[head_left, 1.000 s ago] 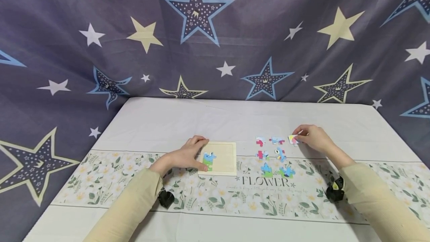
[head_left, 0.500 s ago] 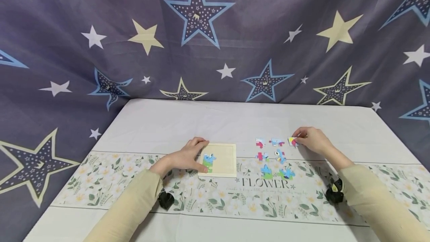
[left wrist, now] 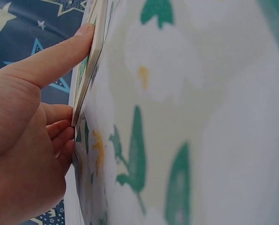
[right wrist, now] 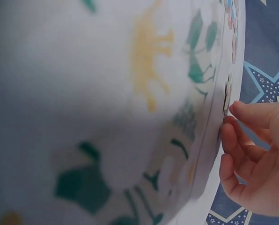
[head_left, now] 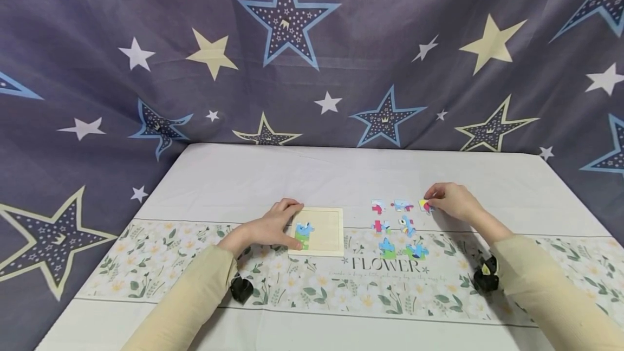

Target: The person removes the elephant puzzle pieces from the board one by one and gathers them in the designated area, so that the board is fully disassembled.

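Note:
At the middle of the table, my left hand (head_left: 270, 226) holds the left side of a shallow wooden puzzle tray (head_left: 340, 232), thumb on its near left corner and fingers by its far left corner. Joined pieces (head_left: 304, 230) in blue and green fill part of the tray's left side. My right hand (head_left: 453, 199) pinches a yellow and red puzzle piece (head_left: 424, 206) at the far right of the loose pieces. In the right wrist view, thumb and fingertips meet at the edge of that thin piece (right wrist: 227, 96), low over the tabletop.
Several loose pieces lie between tray and right hand, among them a red and white one (head_left: 377, 226), a bird-eye one (head_left: 407, 225) and a blue-green one (head_left: 387, 248). A floral cloth band (head_left: 322, 294) crosses the table. A starry curtain (head_left: 312, 80) hangs behind.
The piece at my right fingertips has shifted slightly and turned, showing its yellow and red print differently. My left hand and the tray stay put; the view has tipped a little.

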`<state>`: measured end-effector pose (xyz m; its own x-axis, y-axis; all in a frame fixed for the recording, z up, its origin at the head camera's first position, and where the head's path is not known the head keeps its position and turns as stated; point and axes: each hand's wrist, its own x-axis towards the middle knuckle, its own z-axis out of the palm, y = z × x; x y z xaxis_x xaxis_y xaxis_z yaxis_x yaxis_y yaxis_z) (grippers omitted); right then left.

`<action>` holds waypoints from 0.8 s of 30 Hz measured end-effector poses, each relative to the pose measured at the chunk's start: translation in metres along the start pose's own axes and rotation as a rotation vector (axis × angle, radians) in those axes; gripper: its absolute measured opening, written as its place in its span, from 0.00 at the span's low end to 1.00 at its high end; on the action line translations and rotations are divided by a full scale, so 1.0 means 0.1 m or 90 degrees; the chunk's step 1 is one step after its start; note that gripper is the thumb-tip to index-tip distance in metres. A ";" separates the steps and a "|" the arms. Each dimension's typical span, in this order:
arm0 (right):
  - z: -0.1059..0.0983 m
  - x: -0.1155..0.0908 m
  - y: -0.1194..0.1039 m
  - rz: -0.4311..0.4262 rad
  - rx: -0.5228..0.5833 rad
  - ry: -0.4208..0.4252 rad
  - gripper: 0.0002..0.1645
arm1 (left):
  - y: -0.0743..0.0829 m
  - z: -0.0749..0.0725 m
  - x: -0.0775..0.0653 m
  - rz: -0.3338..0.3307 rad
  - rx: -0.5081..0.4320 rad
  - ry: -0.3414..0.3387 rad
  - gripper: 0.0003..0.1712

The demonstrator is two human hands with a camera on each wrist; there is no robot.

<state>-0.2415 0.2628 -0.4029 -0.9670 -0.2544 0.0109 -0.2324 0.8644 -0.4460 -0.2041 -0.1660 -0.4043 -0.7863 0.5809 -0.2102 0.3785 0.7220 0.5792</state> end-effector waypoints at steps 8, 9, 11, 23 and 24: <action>-0.07 0.07 -0.21 0.006 -0.011 -0.021 0.11 | -0.01 -0.01 0.01 0.004 0.010 0.000 0.56; -0.08 0.08 -0.25 -0.001 -0.012 -0.020 0.11 | -0.01 -0.01 0.01 0.004 0.010 -0.001 0.56; -0.08 0.11 -0.35 -0.014 -0.011 -0.020 0.12 | -0.01 -0.02 0.01 0.004 0.010 -0.001 0.56; 0.16 0.28 -1.03 -0.089 -0.032 -0.028 0.10 | -0.01 0.00 0.01 0.008 -0.002 -0.004 0.56; 0.19 0.30 -1.09 -0.096 -0.031 -0.032 0.10 | -0.01 0.00 0.01 0.006 -0.001 -0.003 0.56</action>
<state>-0.2427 0.1525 -0.3712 -0.9146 -0.4034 0.0295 -0.3809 0.8343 -0.3986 -0.2054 -0.1662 -0.4051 -0.7807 0.5892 -0.2081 0.3854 0.7161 0.5819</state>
